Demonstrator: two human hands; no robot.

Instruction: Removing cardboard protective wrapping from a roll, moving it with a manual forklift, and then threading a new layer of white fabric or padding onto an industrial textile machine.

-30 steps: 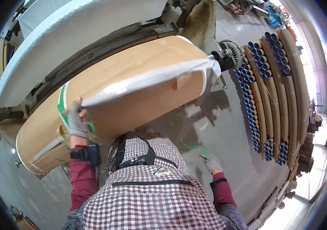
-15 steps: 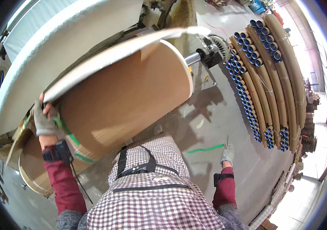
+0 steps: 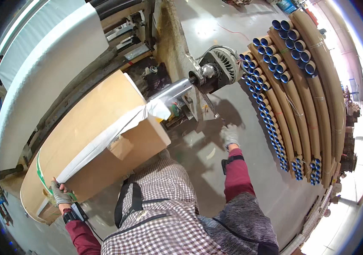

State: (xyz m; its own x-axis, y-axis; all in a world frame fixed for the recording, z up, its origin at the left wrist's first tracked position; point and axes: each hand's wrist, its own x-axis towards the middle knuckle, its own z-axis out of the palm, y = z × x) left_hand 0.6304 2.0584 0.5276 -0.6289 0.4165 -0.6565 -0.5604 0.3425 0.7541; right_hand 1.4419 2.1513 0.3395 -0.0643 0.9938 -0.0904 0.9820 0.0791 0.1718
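Note:
A wide brown roll [image 3: 92, 106] lies lengthwise in front of me on a metal shaft [image 3: 170, 91]. Along it runs the loose edge of a white sheet [image 3: 100, 148], with a torn-looking brown patch [image 3: 121, 147] beside it. At the near left end, my left hand [image 3: 61, 194] in a grey glove is closed on the sheet's edge. Green tape [image 3: 40, 172] curves over the roll near those fingers. My right hand [image 3: 230, 136], also gloved, reaches out over the floor past the roll's right end. Its fingers look curled; whatever they hold is too small to make out.
A motor-like unit [image 3: 217, 68] sits at the shaft's end. Bundled cardboard tubes [image 3: 313, 97] with blue-rimmed ends stand at the right. Behind the brown roll lies a large white roll [image 3: 47, 85]. A concrete block [image 3: 170, 38] rises beyond the shaft.
The raised white sheet has come down across the roll, and my left hand went lower with it. My right hand moved forward; the green strip and thin dark piece it held no longer show.

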